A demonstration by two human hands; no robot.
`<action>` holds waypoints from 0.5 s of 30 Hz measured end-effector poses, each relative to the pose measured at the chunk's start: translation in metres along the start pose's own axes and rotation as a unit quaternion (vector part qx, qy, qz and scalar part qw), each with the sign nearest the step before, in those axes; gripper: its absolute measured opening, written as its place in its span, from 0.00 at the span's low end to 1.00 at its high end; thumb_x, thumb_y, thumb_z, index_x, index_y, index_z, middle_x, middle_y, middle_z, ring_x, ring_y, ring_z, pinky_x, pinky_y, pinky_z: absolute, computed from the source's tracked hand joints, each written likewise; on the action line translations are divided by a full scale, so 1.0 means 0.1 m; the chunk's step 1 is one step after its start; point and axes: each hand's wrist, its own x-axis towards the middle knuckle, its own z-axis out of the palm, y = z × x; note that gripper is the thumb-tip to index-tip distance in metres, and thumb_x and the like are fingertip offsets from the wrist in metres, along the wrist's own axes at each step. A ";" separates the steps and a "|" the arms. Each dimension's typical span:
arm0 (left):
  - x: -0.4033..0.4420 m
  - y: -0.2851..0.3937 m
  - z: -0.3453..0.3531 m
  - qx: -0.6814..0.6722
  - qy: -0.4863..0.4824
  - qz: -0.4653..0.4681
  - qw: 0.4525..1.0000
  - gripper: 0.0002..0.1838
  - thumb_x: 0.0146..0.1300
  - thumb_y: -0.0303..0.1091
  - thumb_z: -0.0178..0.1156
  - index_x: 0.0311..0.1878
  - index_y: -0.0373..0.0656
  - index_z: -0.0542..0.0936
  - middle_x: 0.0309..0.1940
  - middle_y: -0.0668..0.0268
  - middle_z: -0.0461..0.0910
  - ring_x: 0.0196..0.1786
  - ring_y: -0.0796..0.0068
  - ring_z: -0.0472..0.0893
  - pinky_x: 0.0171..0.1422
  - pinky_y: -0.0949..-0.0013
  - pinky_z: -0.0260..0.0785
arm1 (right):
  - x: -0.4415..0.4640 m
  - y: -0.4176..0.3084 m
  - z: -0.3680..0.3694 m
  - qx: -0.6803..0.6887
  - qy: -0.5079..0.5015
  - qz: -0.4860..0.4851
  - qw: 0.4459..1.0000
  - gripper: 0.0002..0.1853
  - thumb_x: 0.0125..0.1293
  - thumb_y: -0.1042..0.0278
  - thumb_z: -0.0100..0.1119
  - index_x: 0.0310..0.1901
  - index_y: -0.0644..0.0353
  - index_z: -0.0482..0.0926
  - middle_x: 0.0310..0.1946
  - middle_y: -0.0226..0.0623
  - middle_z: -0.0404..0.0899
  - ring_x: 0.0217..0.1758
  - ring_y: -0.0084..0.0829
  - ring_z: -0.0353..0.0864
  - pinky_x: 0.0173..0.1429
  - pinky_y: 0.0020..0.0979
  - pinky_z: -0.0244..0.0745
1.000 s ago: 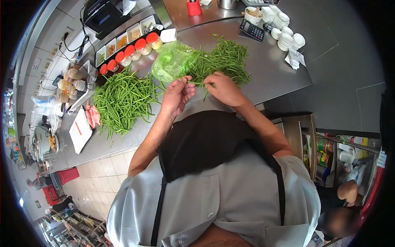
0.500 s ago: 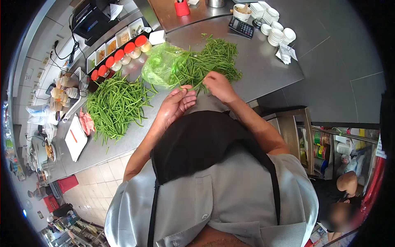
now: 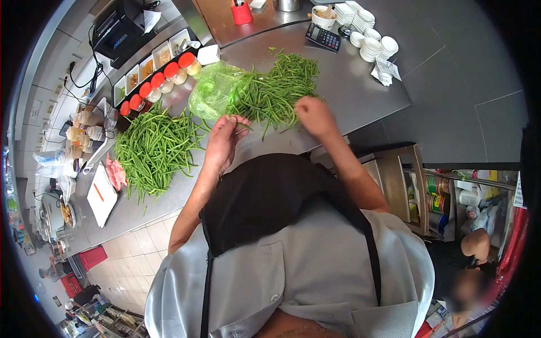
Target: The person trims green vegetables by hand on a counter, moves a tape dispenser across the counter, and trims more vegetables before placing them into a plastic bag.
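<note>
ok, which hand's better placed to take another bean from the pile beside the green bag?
The right hand, probably: it's right by that bean pile, while the left hand seems to hold a bean. Nothing shows in the right, though its curled fingers could hide something.

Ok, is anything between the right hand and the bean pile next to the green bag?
Nothing visible stands between the right hand and that bean pile: the hand is at its near right edge. The green bag lies to the pile's left, out of that path.
</note>
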 end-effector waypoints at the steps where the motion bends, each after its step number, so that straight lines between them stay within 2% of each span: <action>1: 0.00 0.01 -0.03 -0.011 0.007 -0.007 1.000 0.11 0.86 0.37 0.50 0.53 0.42 0.79 0.44 0.65 0.84 0.46 0.74 0.84 0.58 0.66 0.77 | 0.00 0.06 -0.11 -0.035 0.052 0.060 0.996 0.14 0.67 0.58 0.62 0.50 0.53 0.88 0.47 0.47 0.87 0.52 0.55 0.87 0.57 0.52 0.81; 4: 0.00 -0.02 -0.02 -0.030 0.012 -0.046 0.998 0.12 0.86 0.39 0.48 0.52 0.43 0.77 0.39 0.66 0.82 0.43 0.73 0.84 0.50 0.68 0.76 | -0.02 0.38 -0.17 -0.193 0.049 0.099 0.975 0.13 0.70 0.59 0.62 0.49 0.55 0.86 0.49 0.44 0.85 0.53 0.50 0.86 0.53 0.47 0.81; 5: 0.01 -0.04 0.00 -0.034 0.011 -0.060 0.998 0.12 0.86 0.39 0.47 0.52 0.43 0.77 0.37 0.66 0.81 0.42 0.73 0.85 0.47 0.69 0.75 | -0.01 0.44 -0.15 -0.189 0.056 0.102 0.975 0.12 0.70 0.60 0.62 0.48 0.55 0.86 0.49 0.43 0.85 0.52 0.50 0.86 0.53 0.47 0.81; 8: 0.13 -0.12 -0.03 0.065 0.012 -0.064 0.996 0.11 0.86 0.38 0.48 0.50 0.43 0.77 0.33 0.69 0.77 0.37 0.76 0.83 0.39 0.71 0.71 | 0.02 0.43 -0.15 -0.154 0.071 0.089 0.982 0.09 0.70 0.61 0.62 0.45 0.54 0.85 0.48 0.42 0.84 0.52 0.50 0.85 0.54 0.49 0.80; 9: 0.15 -0.18 0.03 0.031 0.000 -0.021 0.999 0.09 0.84 0.37 0.53 0.50 0.44 0.78 0.31 0.70 0.75 0.34 0.80 0.79 0.36 0.73 0.69 | -0.02 0.32 -0.22 -0.129 0.073 0.075 0.986 0.09 0.70 0.61 0.61 0.45 0.53 0.85 0.49 0.42 0.83 0.52 0.50 0.85 0.55 0.51 0.80; 12: 0.21 -0.02 0.19 0.201 -0.026 -0.039 0.978 0.08 0.80 0.36 0.59 0.50 0.42 0.81 0.33 0.72 0.76 0.33 0.79 0.77 0.38 0.72 0.70 | -0.10 0.04 -0.36 -0.074 0.071 0.024 0.994 0.07 0.70 0.63 0.62 0.44 0.52 0.85 0.48 0.41 0.83 0.51 0.50 0.85 0.54 0.51 0.80; 13: 0.26 -0.05 0.29 0.307 -0.016 0.074 0.949 0.09 0.77 0.36 0.63 0.51 0.41 0.84 0.34 0.71 0.77 0.34 0.76 0.76 0.39 0.69 0.71 | -0.12 -0.05 -0.36 -0.058 0.068 0.005 0.996 0.06 0.69 0.64 0.63 0.43 0.52 0.86 0.46 0.40 0.84 0.50 0.50 0.84 0.54 0.51 0.80; 15: 0.21 0.06 0.50 0.412 -0.052 0.187 0.890 0.10 0.75 0.36 0.65 0.53 0.43 0.84 0.35 0.69 0.79 0.34 0.71 0.79 0.40 0.65 0.74 | -0.15 -0.21 -0.34 -0.015 0.056 -0.044 0.997 0.05 0.68 0.65 0.64 0.42 0.52 0.86 0.44 0.39 0.83 0.49 0.50 0.85 0.52 0.49 0.80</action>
